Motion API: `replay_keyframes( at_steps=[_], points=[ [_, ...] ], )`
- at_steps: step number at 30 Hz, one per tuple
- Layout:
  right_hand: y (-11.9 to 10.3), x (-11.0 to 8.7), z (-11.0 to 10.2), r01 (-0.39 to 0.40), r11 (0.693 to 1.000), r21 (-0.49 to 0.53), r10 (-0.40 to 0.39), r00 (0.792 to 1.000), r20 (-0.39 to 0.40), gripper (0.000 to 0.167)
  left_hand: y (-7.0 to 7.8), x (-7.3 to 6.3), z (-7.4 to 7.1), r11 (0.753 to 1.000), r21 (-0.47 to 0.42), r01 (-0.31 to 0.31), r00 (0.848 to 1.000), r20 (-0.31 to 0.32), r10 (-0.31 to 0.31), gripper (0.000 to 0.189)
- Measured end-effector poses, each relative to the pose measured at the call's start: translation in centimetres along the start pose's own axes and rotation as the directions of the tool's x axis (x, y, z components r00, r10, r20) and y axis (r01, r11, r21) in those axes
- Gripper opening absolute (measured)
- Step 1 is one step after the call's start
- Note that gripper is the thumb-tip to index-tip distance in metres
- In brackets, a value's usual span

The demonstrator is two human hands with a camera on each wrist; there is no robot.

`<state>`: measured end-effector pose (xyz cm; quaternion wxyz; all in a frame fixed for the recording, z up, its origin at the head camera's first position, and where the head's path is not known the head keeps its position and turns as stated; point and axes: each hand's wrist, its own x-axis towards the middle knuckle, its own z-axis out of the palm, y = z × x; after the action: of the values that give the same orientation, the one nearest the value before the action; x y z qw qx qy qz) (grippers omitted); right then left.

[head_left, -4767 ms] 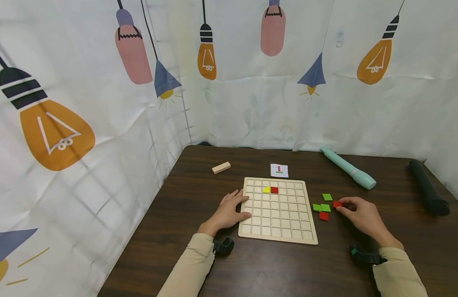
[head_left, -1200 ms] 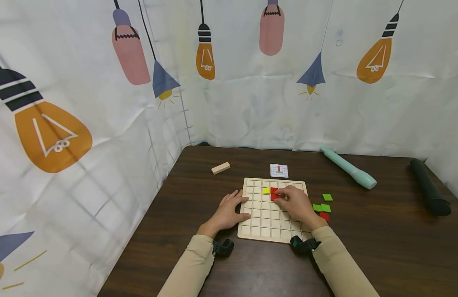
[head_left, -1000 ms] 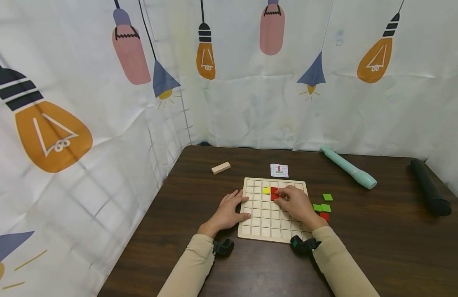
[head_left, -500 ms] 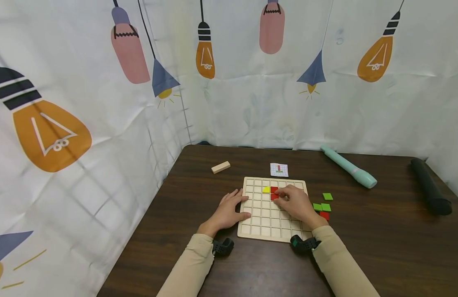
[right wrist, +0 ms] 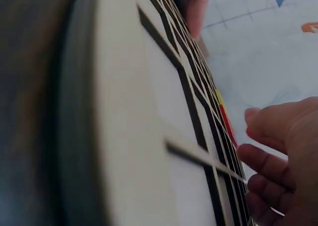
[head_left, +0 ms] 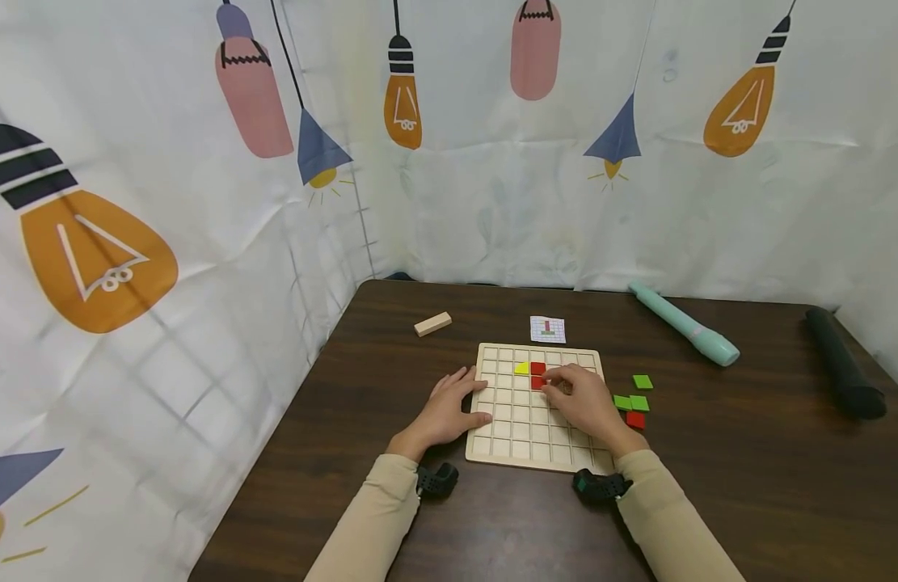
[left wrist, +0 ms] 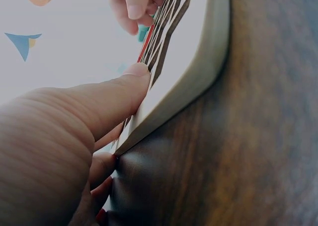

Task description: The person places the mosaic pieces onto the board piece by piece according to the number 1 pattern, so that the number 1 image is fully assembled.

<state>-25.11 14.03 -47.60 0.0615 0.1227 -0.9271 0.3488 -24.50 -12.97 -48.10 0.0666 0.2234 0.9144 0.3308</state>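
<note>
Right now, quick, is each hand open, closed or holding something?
Left hand: open, resting on the board at its left edge.
Right hand: open, fingertips by the lower red tile.

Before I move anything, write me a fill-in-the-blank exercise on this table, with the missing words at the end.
1. On the board, the piece just left of the upper red tile is coloured ____.
2. The hand with its fingertips at the lower red tile is the person's ____ one.
3. Right of the board lie one loose red tile and ____ green tiles.
4. Of the block and the paper, the one farther left is the ____.

Missing words: yellow; right; three; block.
</note>
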Motion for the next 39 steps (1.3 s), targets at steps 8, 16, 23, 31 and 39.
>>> replay_keyframes(
  at_steps=[8, 16, 23, 31, 39],
  points=[
    [0.1, -1.7, -2.1, 0.044, 0.999, 0.007, -0.044, 0.998, -0.038, 0.022, 0.0, 0.0, -0.1, 1.0, -0.001, -0.01, 1.0, -0.006, 0.01, 0.059],
    [1.7, -3.3, -4.2, 0.019, 1.0, -0.008, -0.02, 0.998, -0.061, 0.024, 0.2, -0.1, -0.2, 1.0, -0.013, -0.012, 1.0, -0.013, 0.012, 0.059],
    [3.0, -4.0, -5.6, 0.005, 1.0, -0.002, -0.006, 0.994, -0.112, 0.024, 0.2, 0.0, -0.2, 1.0, -0.022, -0.012, 1.0, -0.009, 0.011, 0.06],
    [5.1, -4.7, -8.1, -0.071, 0.997, -0.015, 0.069, 0.99, -0.124, 0.032, 0.3, 0.1, -0.2, 1.0, -0.004, -0.003, 1.0, 0.003, 0.003, 0.06],
    [6.7, -5.3, -9.6, -0.143, 0.989, -0.045, 0.145, 0.989, 0.026, 0.038, 0.3, 0.0, -0.1, 1.0, -0.005, 0.003, 1.0, 0.0, -0.003, 0.06]
  ],
)
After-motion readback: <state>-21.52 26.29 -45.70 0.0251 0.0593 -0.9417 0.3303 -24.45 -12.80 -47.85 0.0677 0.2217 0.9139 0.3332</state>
